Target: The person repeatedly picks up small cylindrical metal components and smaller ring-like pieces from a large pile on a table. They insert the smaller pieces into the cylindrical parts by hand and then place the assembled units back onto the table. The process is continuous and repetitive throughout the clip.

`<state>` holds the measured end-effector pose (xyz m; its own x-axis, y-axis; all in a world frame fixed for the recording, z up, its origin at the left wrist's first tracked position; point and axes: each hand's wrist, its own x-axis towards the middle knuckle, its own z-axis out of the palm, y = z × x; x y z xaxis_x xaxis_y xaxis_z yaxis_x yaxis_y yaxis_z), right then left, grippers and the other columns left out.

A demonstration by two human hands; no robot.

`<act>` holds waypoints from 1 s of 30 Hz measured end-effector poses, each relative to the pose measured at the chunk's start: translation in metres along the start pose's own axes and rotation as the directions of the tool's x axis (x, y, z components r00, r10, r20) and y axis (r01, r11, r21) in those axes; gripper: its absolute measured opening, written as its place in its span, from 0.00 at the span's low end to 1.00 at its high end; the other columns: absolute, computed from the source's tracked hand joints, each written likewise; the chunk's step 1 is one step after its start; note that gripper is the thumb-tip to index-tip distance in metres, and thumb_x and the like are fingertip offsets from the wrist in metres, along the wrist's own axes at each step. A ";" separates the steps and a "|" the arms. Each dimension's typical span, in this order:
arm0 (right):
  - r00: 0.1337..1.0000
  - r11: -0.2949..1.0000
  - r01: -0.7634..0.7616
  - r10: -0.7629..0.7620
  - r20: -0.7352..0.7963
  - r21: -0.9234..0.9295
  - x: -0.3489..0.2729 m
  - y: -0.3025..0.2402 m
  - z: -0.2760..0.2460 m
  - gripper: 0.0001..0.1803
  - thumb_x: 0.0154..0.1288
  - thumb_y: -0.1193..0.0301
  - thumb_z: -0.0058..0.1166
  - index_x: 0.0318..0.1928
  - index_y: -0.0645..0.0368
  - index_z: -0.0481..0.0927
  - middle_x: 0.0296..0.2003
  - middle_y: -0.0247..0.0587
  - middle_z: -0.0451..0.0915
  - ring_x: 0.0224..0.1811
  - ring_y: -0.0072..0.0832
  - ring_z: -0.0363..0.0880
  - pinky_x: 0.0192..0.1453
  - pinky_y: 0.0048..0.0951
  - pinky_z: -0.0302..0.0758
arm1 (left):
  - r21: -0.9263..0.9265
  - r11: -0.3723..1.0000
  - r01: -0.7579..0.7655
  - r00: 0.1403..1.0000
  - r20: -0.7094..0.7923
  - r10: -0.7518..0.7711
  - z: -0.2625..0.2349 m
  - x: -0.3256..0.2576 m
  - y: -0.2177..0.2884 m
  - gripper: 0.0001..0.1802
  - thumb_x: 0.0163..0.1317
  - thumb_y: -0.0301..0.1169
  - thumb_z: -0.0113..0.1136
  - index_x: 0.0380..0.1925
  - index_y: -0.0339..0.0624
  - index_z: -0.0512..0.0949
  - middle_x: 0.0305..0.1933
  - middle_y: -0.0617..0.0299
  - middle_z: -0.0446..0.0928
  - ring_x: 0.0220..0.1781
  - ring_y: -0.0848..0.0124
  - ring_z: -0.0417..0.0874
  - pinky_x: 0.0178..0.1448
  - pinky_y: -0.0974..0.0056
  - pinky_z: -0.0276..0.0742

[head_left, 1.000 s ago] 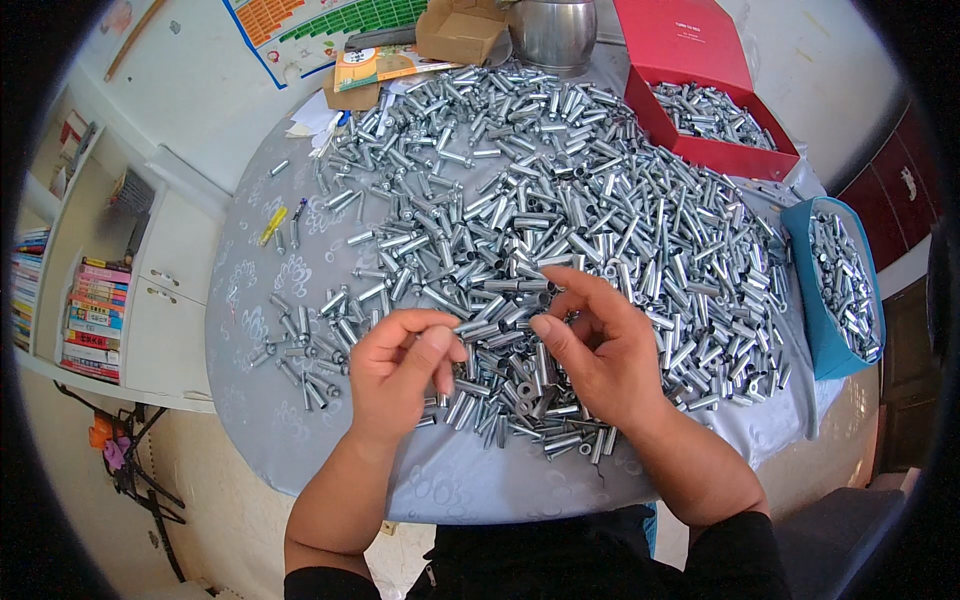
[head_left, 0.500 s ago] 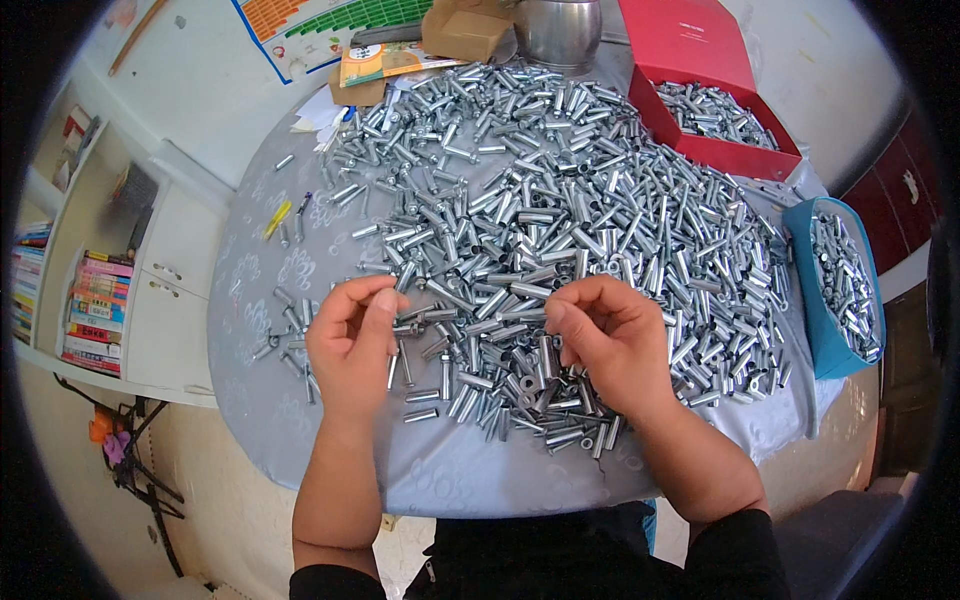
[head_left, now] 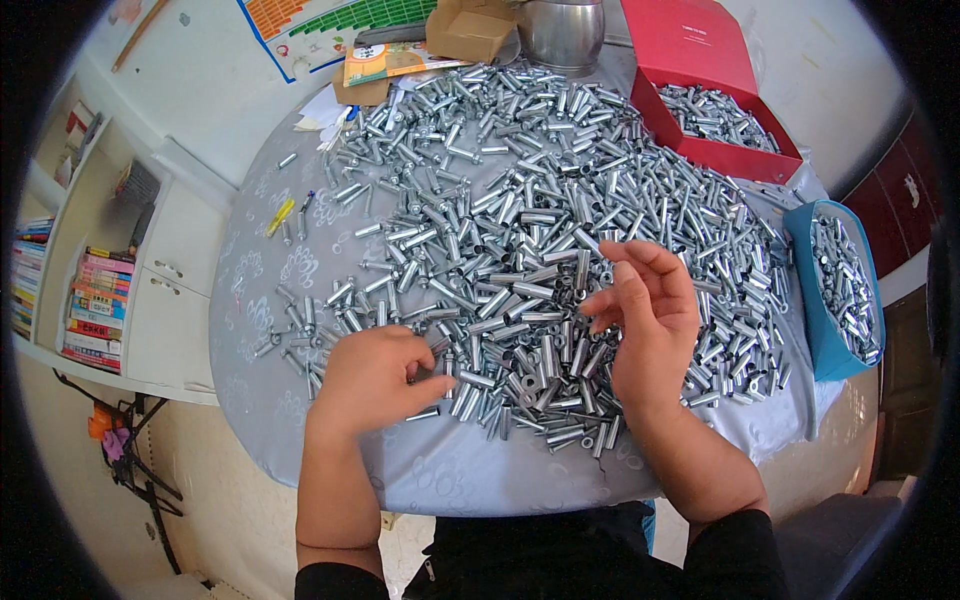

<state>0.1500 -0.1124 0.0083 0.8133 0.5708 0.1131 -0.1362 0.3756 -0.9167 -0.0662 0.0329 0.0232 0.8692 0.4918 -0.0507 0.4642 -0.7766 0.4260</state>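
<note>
A wide heap of silvery metal sleeves and bolts (head_left: 560,210) covers much of the round table. My left hand (head_left: 372,378) is low over the heap's near left edge, palm down. Its thumb and forefinger are apart beside an upright bolt (head_left: 448,376), with nothing visible between them. Over the heap's right middle is my right hand (head_left: 652,325), its fingers curled and the thumb close to the forefinger. A shiny sleeve (head_left: 587,241) shows by those fingertips; whether it is held or lies in the heap, I cannot tell. Several washers (head_left: 529,383) lie among the nearest pieces.
A red box (head_left: 720,150) with its lid up, full of metal pieces, stands at the far right. Nearer is a blue container (head_left: 815,300), also filled. A metal pot (head_left: 562,35) and cardboard box (head_left: 468,30) stand at the back. A yellow pen (head_left: 280,217) lies left.
My left hand has come down and toward the right, turning palm down. My right hand has moved right and slightly away from me, lifting off the middle of the heap.
</note>
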 end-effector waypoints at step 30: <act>0.835 0.843 0.257 0.052 0.548 -0.472 -0.016 -0.004 0.005 0.09 0.62 0.69 0.63 0.37 0.62 0.83 0.26 0.40 0.80 0.22 0.21 0.75 0.26 0.23 0.71 | -0.402 0.842 -0.360 0.879 -0.448 0.162 0.023 0.010 0.032 0.12 0.49 0.21 0.67 0.35 0.38 0.79 0.38 0.57 0.81 0.33 0.68 0.81 0.38 0.67 0.76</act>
<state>0.1348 -0.1190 0.0123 0.3622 0.8961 0.2565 0.3612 0.1188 -0.9249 -0.0388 0.0045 0.0157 0.7634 0.4830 0.4289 0.0093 -0.6721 0.7404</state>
